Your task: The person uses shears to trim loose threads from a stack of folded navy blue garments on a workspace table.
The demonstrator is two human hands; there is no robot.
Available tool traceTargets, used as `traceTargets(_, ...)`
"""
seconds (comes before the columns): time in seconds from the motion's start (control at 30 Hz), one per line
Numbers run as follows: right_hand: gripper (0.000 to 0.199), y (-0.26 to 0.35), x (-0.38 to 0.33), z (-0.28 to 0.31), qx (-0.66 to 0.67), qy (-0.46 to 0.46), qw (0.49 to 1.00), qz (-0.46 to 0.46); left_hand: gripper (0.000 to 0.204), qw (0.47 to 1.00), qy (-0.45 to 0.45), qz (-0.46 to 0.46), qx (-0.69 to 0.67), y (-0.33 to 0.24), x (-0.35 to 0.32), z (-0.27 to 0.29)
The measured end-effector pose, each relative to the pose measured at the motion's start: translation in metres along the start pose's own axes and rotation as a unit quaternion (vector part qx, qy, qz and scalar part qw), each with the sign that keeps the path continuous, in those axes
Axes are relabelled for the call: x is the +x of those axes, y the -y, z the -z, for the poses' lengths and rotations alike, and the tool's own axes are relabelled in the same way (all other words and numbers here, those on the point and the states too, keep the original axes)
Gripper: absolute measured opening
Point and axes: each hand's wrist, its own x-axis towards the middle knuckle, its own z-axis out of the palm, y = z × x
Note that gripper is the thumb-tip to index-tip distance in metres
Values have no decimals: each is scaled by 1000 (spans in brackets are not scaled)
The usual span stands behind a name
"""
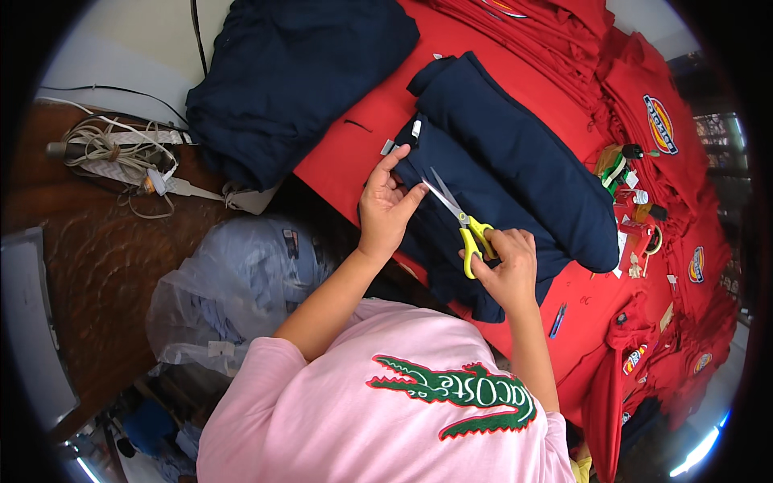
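Observation:
My right hand point(510, 270) is closed round the yellow-green handles of a pair of scissors point(448, 201). Their blades stand a little apart over navy cloth, with the tips beside my left thumb. My left hand point(388, 205) grips the near edge of a folded navy garment point(499, 177), thumb on top and index finger stretched along it. Just beyond those fingertips, a white label point(416, 129) and a small grey tag point(387, 148) show on the garment. The rest of my left fingers are partly hidden by the cloth.
Red cloth point(338, 157) covers the table. Another folded navy garment point(298, 72) lies at the far left, red garments point(644, 105) are piled at the right. A pen point(558, 320) lies near my right forearm. Left are coiled cords point(121, 153) and a plastic bag of blue clothes point(233, 282).

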Motion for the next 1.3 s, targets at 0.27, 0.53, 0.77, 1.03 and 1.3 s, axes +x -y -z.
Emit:
traceTargets(0.27,32,9,9,-6,-20,7,1000,-11,83,996,51,-3,68,-3,2,4)
traceTargets(0.53,26,3,11,-14,-10,25,999,-35,91,995,76,-31,55,0,11,4)
traceTargets(0.77,28,12,15,-17,5,21,999,-29,98,992,92,1,82,1,10,9)
traceTargets(1.03,28,15,25,-23,-37,-3,999,-2,99,992,93,-10,85,-1,10,10)
traceTargets(1.3,14,-9,0,-25,29,-55,991,-117,95,996,57,20,64,-7,9,3)
